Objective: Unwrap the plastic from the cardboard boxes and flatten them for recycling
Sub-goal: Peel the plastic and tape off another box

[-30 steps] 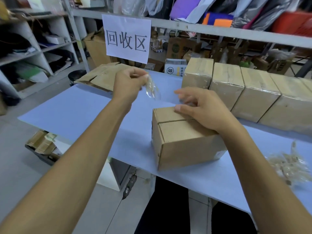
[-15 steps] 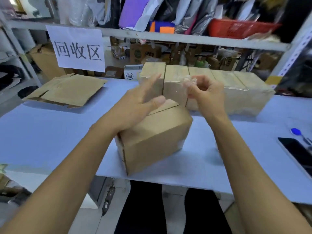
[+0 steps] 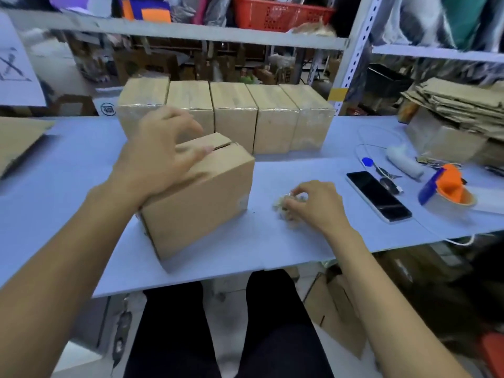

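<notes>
- bare cardboard box sits tilted on the blue table, around the middle, its top flaps showing a slit between them
- left hand rests on the box top at its 10 o'clock corner, fingers spread wide and fairly straight, not gripping anything
- right hand is down on the table at the box's 3 o'clock, fingers curled round a crumpled wad of plastic that touches the table
- row of wrapped boxes stands at 12 o'clock, right behind the bare box, shiny film on them
- off at 3 o'clock: a phone, a tape dispenser, and a stack of flat cardboard further back
- some blur on the left hand
</notes>
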